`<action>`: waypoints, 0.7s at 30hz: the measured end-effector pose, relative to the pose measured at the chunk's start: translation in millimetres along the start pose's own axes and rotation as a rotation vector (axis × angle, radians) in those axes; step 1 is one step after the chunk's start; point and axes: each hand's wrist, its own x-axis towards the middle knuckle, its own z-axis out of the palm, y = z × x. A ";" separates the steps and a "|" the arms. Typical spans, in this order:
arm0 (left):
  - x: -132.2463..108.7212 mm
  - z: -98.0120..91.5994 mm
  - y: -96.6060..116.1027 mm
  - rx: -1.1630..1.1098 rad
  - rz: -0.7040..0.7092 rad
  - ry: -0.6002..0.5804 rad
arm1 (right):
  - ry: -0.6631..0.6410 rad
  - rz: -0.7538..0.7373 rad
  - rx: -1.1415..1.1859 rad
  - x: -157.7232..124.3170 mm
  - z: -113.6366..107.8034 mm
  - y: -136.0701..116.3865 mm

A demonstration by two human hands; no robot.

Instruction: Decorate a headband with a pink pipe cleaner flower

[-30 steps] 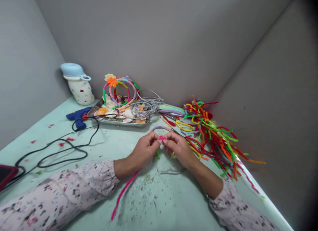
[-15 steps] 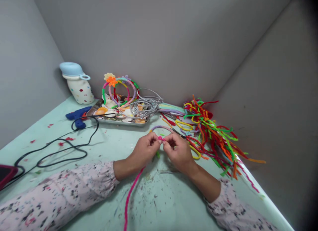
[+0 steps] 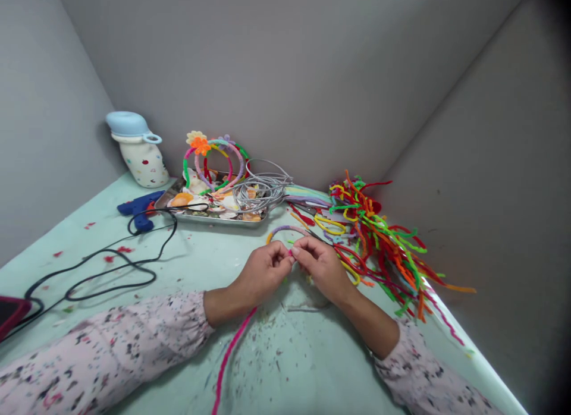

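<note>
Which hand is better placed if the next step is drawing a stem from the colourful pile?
Probably the right hand: it is nearer the pile of fuzzy stems, which lies on that side; the left hand is farther off. Both pinch a pink piece, so the right would need freeing first.

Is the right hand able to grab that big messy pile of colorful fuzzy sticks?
Probably yes: the pile lies just beyond the right hand, with nothing tall between. But both hands seem busy pinching a pink fuzzy bit, so it might need to let go first.
</note>
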 end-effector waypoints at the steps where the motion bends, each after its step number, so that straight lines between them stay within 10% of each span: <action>1: 0.0 0.0 0.7 0.004 0.002 -0.002 | -0.034 0.042 0.048 0.9 -1.3 0.5; 21: 0.7 0.6 -0.4 -0.114 -0.020 -0.019 | -0.083 0.223 0.365 4.9 -1.9 4.5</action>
